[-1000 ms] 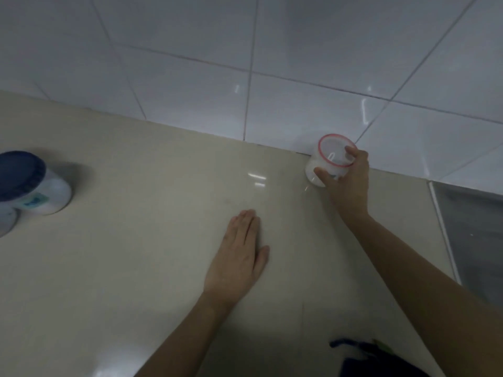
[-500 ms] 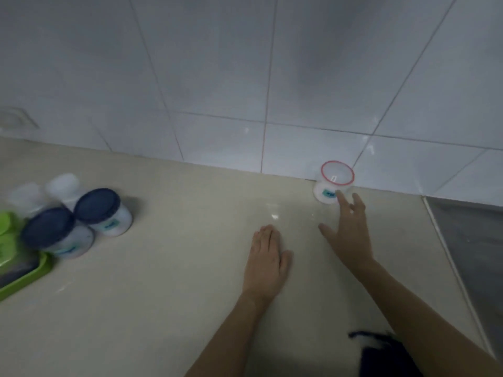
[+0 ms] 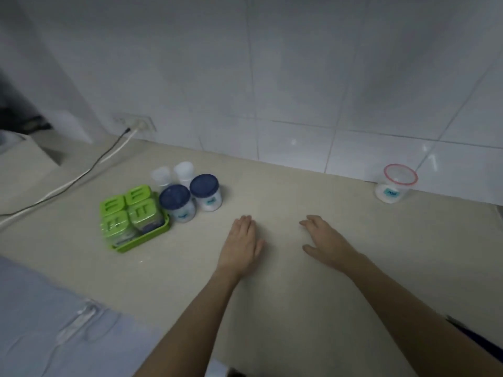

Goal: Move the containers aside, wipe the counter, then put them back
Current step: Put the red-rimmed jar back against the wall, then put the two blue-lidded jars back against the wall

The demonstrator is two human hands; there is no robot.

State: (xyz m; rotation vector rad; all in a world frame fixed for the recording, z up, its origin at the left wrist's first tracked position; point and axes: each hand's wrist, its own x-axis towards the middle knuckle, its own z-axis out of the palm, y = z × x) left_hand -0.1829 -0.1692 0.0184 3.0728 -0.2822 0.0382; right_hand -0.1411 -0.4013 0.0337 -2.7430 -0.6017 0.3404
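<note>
A clear container with a red rim point(image 3: 393, 184) stands alone at the back right of the beige counter point(image 3: 272, 308), close to the tiled wall. Two blue-lidded jars point(image 3: 204, 192) point(image 3: 177, 202) stand left of centre, with two small white-capped jars point(image 3: 174, 172) behind them. Left of those sits a green tray point(image 3: 147, 236) holding several green-lidded boxes point(image 3: 128, 213). My left hand point(image 3: 241, 242) lies flat on the counter, holding nothing. My right hand point(image 3: 325, 242) hovers low beside it, fingers apart, empty, well short of the red-rimmed container.
A wall socket point(image 3: 136, 123) with two cables point(image 3: 81, 175) running over the counter is at the back left. A grey box-like object point(image 3: 24, 156) is at the far left. Light blue cloth point(image 3: 54, 322) covers the near left.
My right hand let go of the red-rimmed container by the wall and drew back toward me. The view swung left and widened, bringing the jars and green tray into sight.
</note>
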